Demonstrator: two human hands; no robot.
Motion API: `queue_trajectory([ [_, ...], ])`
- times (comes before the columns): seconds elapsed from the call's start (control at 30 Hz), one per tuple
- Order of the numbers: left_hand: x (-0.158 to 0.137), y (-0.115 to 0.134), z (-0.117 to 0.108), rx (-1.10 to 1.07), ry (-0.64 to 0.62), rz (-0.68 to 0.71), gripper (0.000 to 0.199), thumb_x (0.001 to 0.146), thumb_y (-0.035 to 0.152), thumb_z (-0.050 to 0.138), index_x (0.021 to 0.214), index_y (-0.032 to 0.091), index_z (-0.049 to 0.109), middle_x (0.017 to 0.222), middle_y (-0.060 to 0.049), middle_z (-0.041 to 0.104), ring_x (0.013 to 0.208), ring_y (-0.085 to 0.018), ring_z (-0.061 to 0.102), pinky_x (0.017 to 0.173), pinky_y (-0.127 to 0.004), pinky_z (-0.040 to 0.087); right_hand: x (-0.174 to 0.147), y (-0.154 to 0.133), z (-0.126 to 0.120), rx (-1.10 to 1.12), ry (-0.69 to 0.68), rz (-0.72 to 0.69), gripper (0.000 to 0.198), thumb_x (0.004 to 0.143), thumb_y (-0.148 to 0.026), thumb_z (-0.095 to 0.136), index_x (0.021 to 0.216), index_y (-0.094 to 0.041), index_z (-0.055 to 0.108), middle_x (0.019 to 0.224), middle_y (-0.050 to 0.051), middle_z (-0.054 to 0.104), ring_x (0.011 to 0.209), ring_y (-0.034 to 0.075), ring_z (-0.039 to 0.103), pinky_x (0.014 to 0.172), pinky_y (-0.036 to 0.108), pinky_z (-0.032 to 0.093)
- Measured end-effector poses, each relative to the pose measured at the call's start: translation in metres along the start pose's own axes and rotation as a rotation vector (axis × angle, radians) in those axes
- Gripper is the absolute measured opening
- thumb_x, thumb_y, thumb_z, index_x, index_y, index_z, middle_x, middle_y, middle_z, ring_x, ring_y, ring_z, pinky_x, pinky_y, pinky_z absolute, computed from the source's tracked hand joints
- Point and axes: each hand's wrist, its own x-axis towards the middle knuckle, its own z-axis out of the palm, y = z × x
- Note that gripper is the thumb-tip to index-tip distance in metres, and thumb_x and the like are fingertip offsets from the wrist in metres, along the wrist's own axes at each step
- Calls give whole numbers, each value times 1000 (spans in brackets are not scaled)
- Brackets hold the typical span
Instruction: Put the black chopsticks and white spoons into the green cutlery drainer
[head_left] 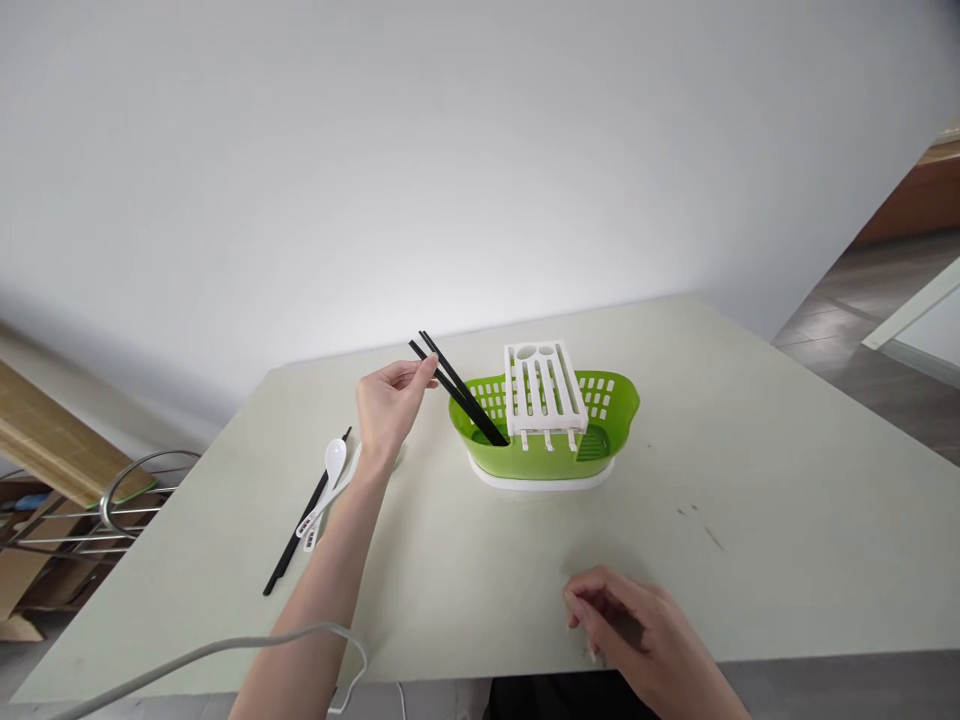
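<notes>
My left hand (397, 395) pinches a pair of black chopsticks (465, 395) near their upper ends. The chopsticks lean at a slant, with their lower ends inside the left part of a green plastic basket (540, 462). Across the middle of that basket sits a white slotted rack (546, 390), which has two round holes and small hooks at its front. Close to the table's front edge, my right hand (637, 630) rests with its fingers curled in and thumb near the index finger; nothing shows in it.
Left of my left forearm lie white spoons (335, 460) and more black chopsticks (289, 550) on the pale table (675, 560). A grey cable (225, 648) crosses over that forearm. The white wall (480, 180) stands behind the table. A metal wire rack (112, 510) is at the left.
</notes>
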Motion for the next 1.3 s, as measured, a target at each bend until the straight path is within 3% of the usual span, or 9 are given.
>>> queue_trajectory([
  [0.43,-1,-13,2,125,-72,26,52,84,69,71,92,19,81,85,-9,81,82,-26,78,68,-30,55,0,4,2,-8,3,21,42,107,-55,43,91,-25,67,80,3,71,64,16,64,62,25,52],
  [0.6,-9,-29,-10,159,-62,17,51,90,69,64,101,21,79,106,-9,81,89,-24,79,70,-28,56,0,3,2,14,1,19,36,107,-49,46,91,-25,66,80,2,70,64,15,63,62,24,51],
  [0.83,-19,-66,-45,338,-22,-24,43,92,62,63,100,22,77,104,-8,81,86,-22,76,78,-31,56,-1,3,0,19,-23,33,35,108,-48,45,92,-25,66,81,2,70,66,15,63,64,24,51],
  [1.07,-21,-96,-93,622,-63,67,41,94,58,56,100,22,74,99,-8,79,85,-24,69,78,-33,51,-1,3,1,28,-15,36,42,108,-56,44,93,-25,67,83,3,71,64,15,63,58,23,50],
  [1.3,-18,-122,-138,753,-26,-58,43,91,60,56,103,23,74,90,-5,76,80,-22,68,75,-33,52,-2,6,4,33,13,0,43,109,-57,42,92,-26,67,78,1,68,61,14,61,54,21,48],
])
